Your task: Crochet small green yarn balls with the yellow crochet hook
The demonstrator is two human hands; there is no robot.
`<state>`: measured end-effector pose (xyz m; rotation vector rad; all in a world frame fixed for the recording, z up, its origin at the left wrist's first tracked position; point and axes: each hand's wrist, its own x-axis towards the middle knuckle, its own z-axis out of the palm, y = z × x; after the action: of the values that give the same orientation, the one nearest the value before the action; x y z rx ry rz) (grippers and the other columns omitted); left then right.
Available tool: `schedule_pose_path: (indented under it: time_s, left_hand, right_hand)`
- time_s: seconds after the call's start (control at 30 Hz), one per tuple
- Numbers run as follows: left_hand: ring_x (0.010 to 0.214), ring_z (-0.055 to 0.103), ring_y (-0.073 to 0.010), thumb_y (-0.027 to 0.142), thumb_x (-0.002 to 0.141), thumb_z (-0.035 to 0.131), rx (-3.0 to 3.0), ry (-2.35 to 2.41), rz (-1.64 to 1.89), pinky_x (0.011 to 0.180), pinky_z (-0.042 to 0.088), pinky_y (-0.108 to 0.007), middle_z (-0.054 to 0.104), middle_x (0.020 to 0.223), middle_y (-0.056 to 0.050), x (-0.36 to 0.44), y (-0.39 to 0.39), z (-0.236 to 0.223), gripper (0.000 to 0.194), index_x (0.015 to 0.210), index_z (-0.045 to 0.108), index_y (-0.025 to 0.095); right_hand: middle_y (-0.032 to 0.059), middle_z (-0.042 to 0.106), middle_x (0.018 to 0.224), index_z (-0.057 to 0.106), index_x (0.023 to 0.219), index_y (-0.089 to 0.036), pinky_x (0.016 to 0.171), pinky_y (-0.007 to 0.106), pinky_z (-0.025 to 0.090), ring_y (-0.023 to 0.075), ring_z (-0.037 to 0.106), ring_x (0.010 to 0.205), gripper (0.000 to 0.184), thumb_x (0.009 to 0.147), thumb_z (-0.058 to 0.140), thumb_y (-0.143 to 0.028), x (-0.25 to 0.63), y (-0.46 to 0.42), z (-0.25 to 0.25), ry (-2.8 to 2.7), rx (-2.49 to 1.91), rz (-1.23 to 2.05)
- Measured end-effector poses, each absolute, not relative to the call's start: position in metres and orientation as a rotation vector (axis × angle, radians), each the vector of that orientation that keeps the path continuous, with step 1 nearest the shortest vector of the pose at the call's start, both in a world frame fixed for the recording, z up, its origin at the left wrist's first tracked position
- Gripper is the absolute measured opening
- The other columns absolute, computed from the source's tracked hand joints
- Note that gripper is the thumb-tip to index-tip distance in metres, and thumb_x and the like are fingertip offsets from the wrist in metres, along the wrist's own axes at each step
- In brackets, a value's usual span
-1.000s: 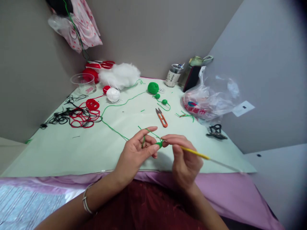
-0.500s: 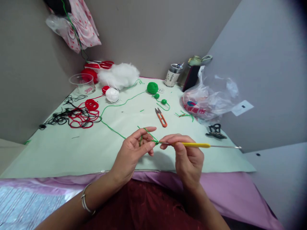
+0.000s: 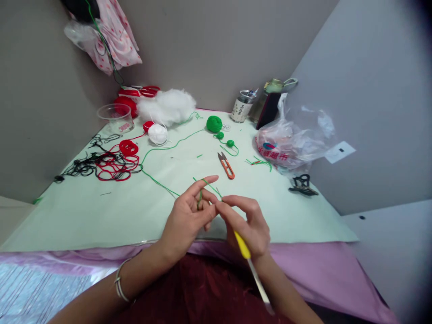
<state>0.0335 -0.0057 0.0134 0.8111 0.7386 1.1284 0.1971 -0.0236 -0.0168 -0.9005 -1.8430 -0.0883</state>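
Over the front of the table, my left hand [image 3: 191,213] pinches a small piece of green crochet work between thumb and finger, mostly hidden by the fingertips. Green yarn [image 3: 158,183] runs from the green ball [image 3: 214,123] to this hand and loops over its raised index finger. My right hand [image 3: 248,225] is closed around a yellow-handled crochet hook [image 3: 242,245], its fingertips meeting the left ones. One metal end of the hook points down toward my lap; the other end shows faintly by the yarn above the fingertips.
Orange thread snips [image 3: 226,165] lie just beyond my hands. Tangled red and black yarn [image 3: 111,164] spreads at left, near a white yarn ball [image 3: 157,134] and fluffy stuffing [image 3: 167,107]. At right are a plastic bag [image 3: 290,139] and a black hair claw [image 3: 303,185].
My right hand has turned, swinging the hook from lying level toward the right to slanting down toward my lap. Its fingertips have moved in against my left hand's.
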Motion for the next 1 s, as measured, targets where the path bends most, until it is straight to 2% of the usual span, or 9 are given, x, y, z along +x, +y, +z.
schedule_pose_path:
  time_s: [0.07,0.2,0.33,0.47,0.6,0.67,0.77,0.9,1.0]
  left_hand:
    - [0.042,0.035,0.0004,0.026,0.082,0.089,0.684,0.667,1.003,0.039,0.030,-0.013,0.059,0.071,0.008,0.031,-0.004,0.015,0.054,0.132,0.070,0.017]
    - [0.041,0.021,0.0019,0.020,0.083,0.087,0.557,0.621,0.976,0.038,0.020,-0.012,0.045,0.059,0.012,0.025,0.002,0.020,0.040,0.120,0.076,0.012]
    - [0.040,0.030,0.0034,0.022,0.081,0.088,0.666,0.647,1.002,0.039,0.021,-0.013,0.059,0.072,0.006,0.028,0.001,0.022,0.039,0.119,0.078,0.017]
    - [0.043,0.044,0.0024,0.025,0.078,0.092,0.742,0.715,1.088,0.041,0.027,-0.015,0.067,0.089,0.003,0.034,-0.002,0.018,0.044,0.119,0.078,0.020]
    - [0.041,0.034,-0.0002,0.026,0.081,0.089,0.649,0.651,1.000,0.040,0.026,-0.015,0.053,0.062,0.008,0.033,0.002,0.015,0.040,0.119,0.079,0.018]
    - [0.042,0.027,-0.0009,0.024,0.082,0.087,0.578,0.618,0.956,0.040,0.024,-0.014,0.042,0.055,0.010,0.030,0.005,0.016,0.035,0.114,0.081,0.014]
    - [0.044,0.027,-0.0006,0.020,0.079,0.088,0.541,0.607,0.999,0.041,0.025,-0.014,0.043,0.058,0.010,0.028,0.007,0.019,0.032,0.110,0.082,0.014]
    - [0.046,0.043,-0.0032,0.022,0.081,0.088,0.677,0.626,1.030,0.046,0.036,-0.015,0.054,0.060,0.007,0.032,0.003,0.020,0.031,0.112,0.082,0.018]
    - [0.057,0.057,-0.0064,0.022,0.079,0.089,0.727,0.656,1.058,0.054,0.047,-0.018,0.066,0.077,0.002,0.034,0.000,0.018,0.031,0.110,0.083,0.019]
  right_hand:
    - [0.0097,0.075,0.117,0.075,0.128,-0.030,0.081,0.038,0.064,0.0231,0.074,0.104,0.037,0.099,0.063,-0.010,0.194,-0.024,-0.020,-1.801,-0.916,-0.117]
    - [0.0046,0.075,0.096,0.077,0.114,-0.028,0.074,0.036,0.059,0.0191,0.070,0.083,0.027,0.104,0.055,-0.015,0.193,-0.020,-0.009,-1.500,-0.880,0.376]
    - [0.0024,0.074,0.092,0.078,0.102,-0.026,0.070,0.033,0.057,0.0160,0.067,0.076,0.022,0.106,0.056,-0.020,0.190,-0.014,0.003,-1.338,-0.797,0.698]
    - [0.0038,0.078,0.099,0.078,0.111,-0.028,0.077,0.033,0.061,0.0184,0.073,0.089,0.026,0.102,0.060,-0.012,0.186,-0.016,-0.002,-1.515,-0.894,0.433]
    - [0.0078,0.078,0.113,0.078,0.122,-0.031,0.083,0.037,0.063,0.0225,0.075,0.100,0.033,0.098,0.067,-0.011,0.190,-0.019,-0.008,-1.730,-0.918,0.098]
    - [0.0071,0.078,0.106,0.079,0.117,-0.030,0.080,0.038,0.062,0.0221,0.074,0.094,0.027,0.100,0.064,-0.014,0.193,-0.017,-0.007,-1.631,-0.930,0.209]
    - [0.0033,0.073,0.089,0.079,0.106,-0.027,0.070,0.035,0.058,0.0178,0.068,0.075,0.022,0.105,0.057,-0.021,0.195,-0.013,-0.001,-1.353,-0.887,0.563]
    - [0.0030,0.076,0.092,0.081,0.100,-0.026,0.073,0.032,0.057,0.0163,0.068,0.079,0.017,0.103,0.064,-0.026,0.192,-0.010,0.000,-1.338,-0.843,0.745]
    - [0.0028,0.077,0.093,0.081,0.102,-0.026,0.073,0.030,0.057,0.0148,0.069,0.078,0.016,0.103,0.065,-0.026,0.192,-0.010,-0.003,-1.292,-0.861,0.781]
